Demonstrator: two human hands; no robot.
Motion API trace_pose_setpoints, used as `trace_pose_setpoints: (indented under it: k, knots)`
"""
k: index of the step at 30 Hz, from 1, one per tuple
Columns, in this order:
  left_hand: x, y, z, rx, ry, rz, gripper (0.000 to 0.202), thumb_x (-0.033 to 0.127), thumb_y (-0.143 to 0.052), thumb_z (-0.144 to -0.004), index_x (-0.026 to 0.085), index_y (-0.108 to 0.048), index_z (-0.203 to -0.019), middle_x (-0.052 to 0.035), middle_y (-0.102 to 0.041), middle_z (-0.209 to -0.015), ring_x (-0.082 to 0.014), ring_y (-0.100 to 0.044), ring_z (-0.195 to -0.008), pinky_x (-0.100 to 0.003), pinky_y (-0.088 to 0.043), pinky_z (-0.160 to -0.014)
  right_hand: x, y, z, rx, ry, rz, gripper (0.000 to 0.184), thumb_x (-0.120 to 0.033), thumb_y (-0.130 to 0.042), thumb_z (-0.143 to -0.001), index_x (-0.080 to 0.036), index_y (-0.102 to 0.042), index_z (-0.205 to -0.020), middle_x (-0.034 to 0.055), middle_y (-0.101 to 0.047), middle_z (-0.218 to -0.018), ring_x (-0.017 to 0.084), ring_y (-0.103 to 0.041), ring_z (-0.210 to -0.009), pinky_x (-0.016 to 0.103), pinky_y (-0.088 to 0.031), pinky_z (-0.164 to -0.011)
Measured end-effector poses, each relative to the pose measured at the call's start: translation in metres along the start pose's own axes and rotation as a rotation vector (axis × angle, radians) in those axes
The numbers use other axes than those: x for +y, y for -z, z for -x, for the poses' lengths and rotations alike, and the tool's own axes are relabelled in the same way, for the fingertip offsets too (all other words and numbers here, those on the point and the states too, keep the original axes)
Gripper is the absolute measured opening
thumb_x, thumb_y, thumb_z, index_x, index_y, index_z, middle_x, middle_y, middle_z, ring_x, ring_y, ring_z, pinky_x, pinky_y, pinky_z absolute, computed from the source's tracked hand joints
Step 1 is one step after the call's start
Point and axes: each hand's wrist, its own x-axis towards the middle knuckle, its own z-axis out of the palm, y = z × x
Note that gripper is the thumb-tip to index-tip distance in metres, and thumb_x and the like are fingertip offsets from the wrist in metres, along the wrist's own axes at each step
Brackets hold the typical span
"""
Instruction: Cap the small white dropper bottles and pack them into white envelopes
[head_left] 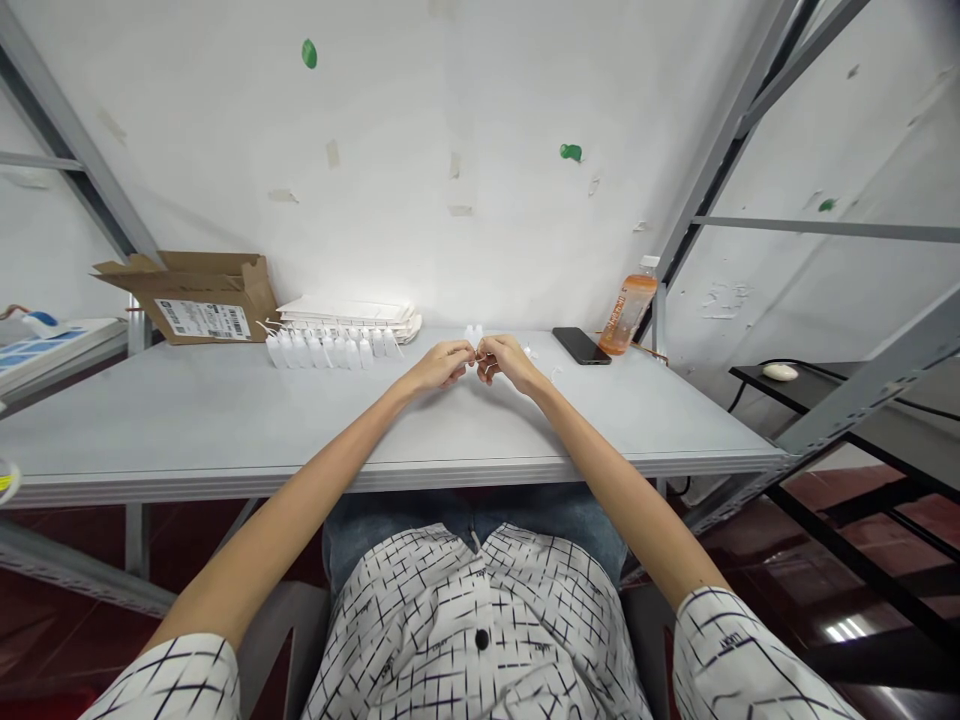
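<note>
Both arms reach out over the grey table (225, 420). My left hand (442, 364) and my right hand (501, 358) meet near the table's far middle, fingers pinched together on a small thin piece between them that is too small to name. Just behind the hands sits a small white plastic piece (472, 333). To the left, a row of several small white bottle-like parts (330, 350) lies in front of a stack of flat white trays (352, 315).
An open cardboard box (199, 295) stands at the back left. A black phone (581, 345) and an orange drink bottle (628, 312) are at the back right. Grey metal rack posts (712, 170) rise on both sides. A black side table (825, 385) with a white mouse lies to the right.
</note>
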Motion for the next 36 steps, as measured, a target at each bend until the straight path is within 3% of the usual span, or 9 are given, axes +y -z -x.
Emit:
trace_pose_setpoints:
  k: [5, 14, 24, 36]
  knots:
    - [-0.005, 0.002, -0.001, -0.017, -0.024, -0.069, 0.013, 0.030, -0.050, -0.083, 0.019, -0.053, -0.077, 0.0044, -0.037, -0.058, -0.0074, -0.031, -0.046, -0.020, -0.021, -0.043, 0.001, 0.001, -0.001, -0.009, -0.012, 0.015, 0.013, -0.023, -0.050, -0.072, -0.019, -0.046, -0.060, 0.0024, -0.056, -0.063, 0.011, -0.054, -0.044, 0.022, -0.043, -0.038]
    - [-0.006, 0.004, 0.002, 0.010, -0.114, -0.346, 0.020, 0.034, -0.047, -0.081, 0.018, -0.059, -0.077, 0.0036, -0.041, -0.058, -0.0116, -0.037, -0.055, -0.024, -0.030, -0.053, 0.005, 0.003, -0.001, -0.044, -0.065, 0.092, 0.018, -0.020, -0.050, -0.073, -0.020, -0.042, -0.058, -0.0046, -0.037, -0.050, 0.012, -0.054, -0.041, 0.021, -0.042, -0.038]
    - [-0.007, 0.006, 0.002, 0.050, -0.209, -0.689, 0.033, 0.035, -0.042, -0.079, 0.016, -0.069, -0.078, -0.0008, -0.056, -0.068, -0.0148, -0.043, -0.063, -0.028, -0.031, -0.062, 0.002, 0.002, 0.001, -0.103, -0.160, 0.133, 0.020, -0.015, -0.046, -0.072, -0.019, -0.041, -0.054, -0.0035, -0.037, -0.052, 0.012, -0.053, -0.041, 0.022, -0.042, -0.039]
    - [-0.013, 0.008, 0.001, 0.098, -0.260, -0.838, 0.036, 0.032, -0.048, -0.078, 0.017, -0.079, -0.086, -0.0032, -0.066, -0.066, -0.0150, -0.047, -0.060, -0.028, -0.032, -0.060, 0.004, 0.003, 0.003, -0.150, -0.190, 0.173, 0.022, -0.013, -0.046, -0.075, -0.020, -0.038, -0.056, -0.0031, -0.039, -0.053, 0.012, -0.052, -0.041, 0.023, -0.041, -0.041]
